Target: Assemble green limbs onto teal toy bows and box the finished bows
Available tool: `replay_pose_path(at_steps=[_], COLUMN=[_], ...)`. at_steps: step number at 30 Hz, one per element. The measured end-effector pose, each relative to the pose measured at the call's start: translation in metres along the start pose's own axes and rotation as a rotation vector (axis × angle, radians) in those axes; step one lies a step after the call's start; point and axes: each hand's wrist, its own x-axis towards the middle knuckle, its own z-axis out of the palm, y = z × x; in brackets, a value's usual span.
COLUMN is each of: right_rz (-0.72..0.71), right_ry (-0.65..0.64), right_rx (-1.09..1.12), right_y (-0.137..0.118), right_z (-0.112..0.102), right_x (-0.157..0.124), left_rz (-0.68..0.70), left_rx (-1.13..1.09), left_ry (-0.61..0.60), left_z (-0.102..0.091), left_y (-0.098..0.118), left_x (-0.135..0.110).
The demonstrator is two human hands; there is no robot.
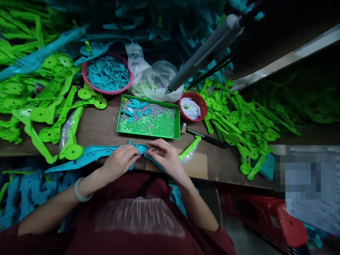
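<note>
A long blue plastic toy part point(90, 156) lies along the near edge of the wooden table point(106, 125). My left hand point(120, 161) is closed on its middle. My right hand point(166, 157) pinches the same part right beside the left, fingertips nearly touching at a small spot I cannot make out. A green plastic piece point(190, 148) pokes out just right of my right hand. Beyond my hands sits a green tray point(164, 131) of small metal screws and a few blue bits.
A pink bowl point(86, 79) holds small blue pieces; a red bowl point(199, 101) holds white ones. Green plastic parts are heaped at the left point(45, 102) and right point(239, 120). A hanging grey power screwdriver point(204, 53), a clear bag point(151, 78) and a black-handled tool point(204, 136) stand near.
</note>
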Motion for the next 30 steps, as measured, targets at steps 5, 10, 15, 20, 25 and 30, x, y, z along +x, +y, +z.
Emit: replay_pose_path(at_steps=[5, 10, 15, 20, 25, 30], right_rz=[-0.223, -0.348, -0.331, -0.349, -0.443, -0.459], right_ry=[-0.061, -0.049, -0.176, -0.223, -0.254, -0.234], right_rx=[-0.480, -0.735, -0.773, -0.788, -0.866, -0.802], right_y=[-0.009, -0.023, -0.022, -0.007, -0.002, -0.006], right_z=[-0.018, -0.024, -0.011, 0.003, 0.004, -0.006], right_x=[-0.001, -0.003, 0.003, 0.009, 0.014, 0.014], left_rz=[-0.026, -0.254, -0.213, -0.154, -0.074, -0.070], left_rx=[0.113, -0.073, -0.011, 0.054, 0.002, -0.073], left_ry=[0.107, 0.141, 0.145, -0.025, -0.088, 0.007], left_z=[-0.002, -0.005, -0.004, -0.011, -0.013, -0.009], left_y=[0.004, 0.002, 0.001, -0.003, -0.010, -0.010], left_x=[-0.002, -0.002, -0.004, -0.001, -0.001, -0.006])
